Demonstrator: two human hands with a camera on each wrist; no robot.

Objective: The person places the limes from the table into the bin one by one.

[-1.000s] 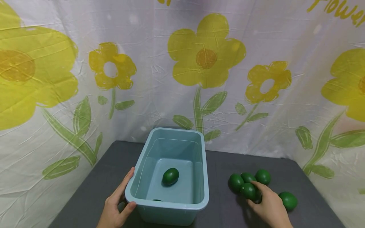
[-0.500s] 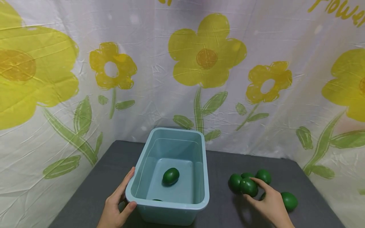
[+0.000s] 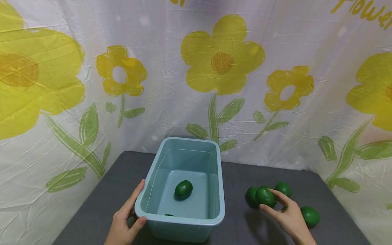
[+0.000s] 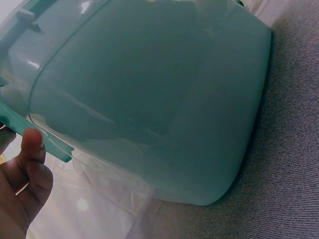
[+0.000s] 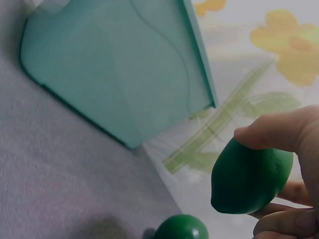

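Note:
My right hand (image 3: 289, 216) pinches a green lime (image 3: 265, 197) between thumb and fingers, raised over the other limes in the head view. In the right wrist view this lime (image 5: 249, 179) shows its pointed end, off the table. A light blue plastic tub (image 3: 183, 221) stands left of centre. At its front left corner my left hand (image 3: 122, 219) grips the rim, thumb in front and fingers along the side. One lime (image 3: 183, 189) lies on the tub's floor; a sliver of another (image 3: 168, 215) peeks over the front rim, the remainder hidden.
Around the right hand, several limes lie on the dark grey table (image 3: 235, 183): one at the left (image 3: 251, 196), one at the back (image 3: 283, 188), one at the right (image 3: 310, 216), others partly covered. A white flowered curtain (image 3: 165, 102) hangs behind the table.
The right hand has lifted its lime up from among the others, slightly left and away from the table. The left hand and the tub have stayed in place.

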